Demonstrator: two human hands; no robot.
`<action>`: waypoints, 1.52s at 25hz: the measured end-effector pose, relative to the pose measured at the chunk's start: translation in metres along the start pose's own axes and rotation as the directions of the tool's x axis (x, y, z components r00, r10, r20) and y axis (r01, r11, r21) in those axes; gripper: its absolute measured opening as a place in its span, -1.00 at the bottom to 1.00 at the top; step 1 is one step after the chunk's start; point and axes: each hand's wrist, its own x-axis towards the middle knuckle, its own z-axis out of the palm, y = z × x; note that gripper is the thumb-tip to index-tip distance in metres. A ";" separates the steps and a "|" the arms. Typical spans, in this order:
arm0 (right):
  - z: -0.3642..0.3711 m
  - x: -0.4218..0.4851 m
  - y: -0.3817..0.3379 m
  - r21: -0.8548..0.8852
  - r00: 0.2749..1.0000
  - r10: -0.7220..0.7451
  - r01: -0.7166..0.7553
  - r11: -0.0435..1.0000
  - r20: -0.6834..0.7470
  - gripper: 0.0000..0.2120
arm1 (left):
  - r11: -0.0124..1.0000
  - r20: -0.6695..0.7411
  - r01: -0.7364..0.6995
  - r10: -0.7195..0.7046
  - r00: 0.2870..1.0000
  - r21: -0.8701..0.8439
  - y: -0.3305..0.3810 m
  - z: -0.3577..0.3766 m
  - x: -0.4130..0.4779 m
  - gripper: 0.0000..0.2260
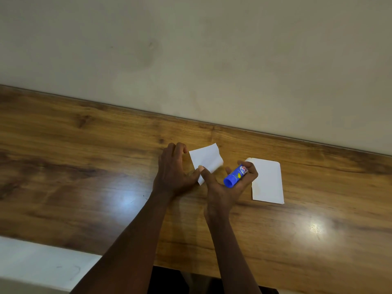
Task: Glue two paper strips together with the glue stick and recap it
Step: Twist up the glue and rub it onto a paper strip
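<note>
Two white paper pieces lie on the glossy brown wood-grain tabletop (84,166), well apart from each other. Smaller white paper strip (206,160) sits near centre, far right corner curled up w/ some blur there. Larger white rectangular paper piece (268,181) lies flat to the right, its near-left part hidden behind the right hand (229,187).

Left hand (172,172): palm down just beside the smaller strip, thumb (196,172) pressed onto the strip's near-left edge, other fingers curled on the wood at the strip's far-left corner.

Right hand: fingers wrapped round the blue cylindrical glue stick w/ printed label (236,175), blue end pointing toward the camera; index finger stretched left, tip touching the smaller strip next to the left thumb. Cap on or off — can't tell, far end is hidden in the hand.

Beige wall (191,49) runs behind the table.
</note>
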 end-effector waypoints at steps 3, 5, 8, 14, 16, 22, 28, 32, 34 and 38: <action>0.003 0.008 0.001 -0.080 0.993 -0.054 0.045 0.996 -0.104 -0.23 | 1.000 0.011 0.004 -0.004 1.000 0.008 -0.001 0.002 0.000 -0.50; 0.005 0.014 0.004 -0.159 0.997 -0.038 0.025 0.987 -0.074 -0.23 | 1.000 0.001 -0.004 0.004 1.000 0.027 -0.001 0.002 0.000 -0.50; 0.008 0.027 0.001 -0.334 0.992 -0.016 0.057 0.941 0.124 -0.26 | 0.999 -0.013 -0.011 0.012 1.000 0.039 -0.001 0.002 0.001 -0.50; -0.003 0.032 -0.002 -0.414 0.965 0.059 0.054 0.908 0.255 -0.32 | 0.998 -0.009 -0.008 0.009 1.000 0.062 -0.002 0.003 0.001 -0.51; -0.009 0.025 0.002 -0.404 0.982 0.037 0.042 0.914 0.188 -0.35 | 1.000 0.001 -0.003 0.003 1.000 0.017 -0.001 0.001 0.001 -0.53; -0.025 0.067 -0.020 -0.487 0.886 -0.064 0.311 0.816 0.459 -0.39 | 0.986 -0.019 0.006 -0.010 1.000 -0.166 0.003 -0.006 -0.001 -0.55; -0.005 0.103 -0.039 -0.600 0.540 0.293 0.574 0.557 0.789 -0.26 | 0.997 0.005 0.040 -0.039 0.999 -0.071 0.000 0.000 0.001 -0.46; -0.004 0.094 -0.020 -0.664 0.679 0.143 0.614 0.428 0.720 -0.44 | 0.999 -0.004 0.033 -0.033 0.999 -0.040 -0.001 0.001 0.000 -0.46; -0.007 0.079 -0.013 -0.585 0.783 -0.026 0.487 0.648 0.622 -0.68 | 0.999 -0.003 0.026 -0.026 1.000 -0.039 -0.002 0.001 0.001 -0.46; -0.007 0.055 -0.005 -0.250 0.842 0.104 0.037 0.968 0.529 -0.92 | 0.999 -0.001 0.000 0.000 1.000 -0.050 -0.003 0.000 0.000 -0.49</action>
